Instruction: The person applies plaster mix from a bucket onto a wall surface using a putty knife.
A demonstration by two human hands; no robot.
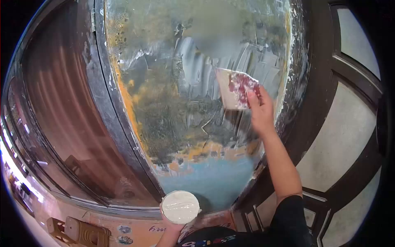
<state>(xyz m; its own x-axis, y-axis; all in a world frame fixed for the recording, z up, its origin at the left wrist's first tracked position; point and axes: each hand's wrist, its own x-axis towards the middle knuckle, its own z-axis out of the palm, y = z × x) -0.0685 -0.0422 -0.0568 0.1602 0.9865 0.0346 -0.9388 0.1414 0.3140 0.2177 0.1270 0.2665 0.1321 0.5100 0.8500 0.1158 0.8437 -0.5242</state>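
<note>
My right hand [261, 110] pinches a flat scraper [238, 88] by its red, paste-smeared end, and the scraper's pale blade is at the wall panel [164, 119]. Streaks of wet grey-white paste [197, 66] mark the panel around and above the blade. Low in the view, my left hand [169, 222] holds up a round tub [180, 207] filled with white paste from below. The panel is mottled dark grey and green, with orange patches and a light blue band at the bottom.
A window with a reddish-brown curtain [61, 103] stands on the left, a brown frame with pale panels [341, 136] on the right. Brown plastic stools [78, 231] are at the lower left, beside a printed orange mat [140, 230].
</note>
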